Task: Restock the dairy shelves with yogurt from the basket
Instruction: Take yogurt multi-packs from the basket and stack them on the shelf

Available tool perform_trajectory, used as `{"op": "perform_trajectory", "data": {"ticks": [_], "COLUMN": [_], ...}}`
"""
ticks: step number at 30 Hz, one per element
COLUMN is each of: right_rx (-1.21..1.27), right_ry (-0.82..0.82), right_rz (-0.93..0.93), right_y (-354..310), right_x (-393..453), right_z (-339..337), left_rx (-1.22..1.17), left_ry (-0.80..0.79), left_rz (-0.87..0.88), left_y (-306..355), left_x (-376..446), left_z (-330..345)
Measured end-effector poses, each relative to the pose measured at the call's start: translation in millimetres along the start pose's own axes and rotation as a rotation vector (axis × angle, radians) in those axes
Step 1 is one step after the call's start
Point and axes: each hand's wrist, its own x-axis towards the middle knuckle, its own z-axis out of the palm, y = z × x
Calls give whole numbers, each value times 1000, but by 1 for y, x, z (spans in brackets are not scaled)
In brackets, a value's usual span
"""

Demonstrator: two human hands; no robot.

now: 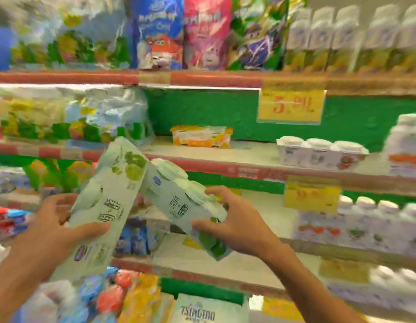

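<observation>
Before the shelves, each hand's curled fingers (219, 193) grip one yogurt pack (179, 197).

A shop, at a stocked grocery aisle. Tiered shelves (225, 169) with red front strips carry packaged goods in rows: multipacks of white-lidded yogurt cups (318, 152), ranks of small bottles (365, 220) and tall colourful snack bags (179, 31). Yellow price cards (292, 106) hang from the shelf edges, one reading 5.90. A green back panel (202, 110) lines the shelving behind the goods. Much of the view is blurred
</observation>
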Motion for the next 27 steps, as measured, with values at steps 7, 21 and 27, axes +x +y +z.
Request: {"op": "perform_trajectory", "data": {"ticks": [7, 21, 27], "right_rx": [-179, -546, -538], "right_ry": [144, 40, 16], "right_rz": [3, -33, 17], "right_y": [82, 215, 237], "right_x": [4, 35, 63], "right_z": [-127, -266, -278], "left_rx": [95, 255, 371], "left_ry": [-182, -380, -444], "left_rz": [176, 331, 387], "left_y": [87, 124, 110], "left_x": [40, 103, 122], "left_z": [116, 229, 221]}}
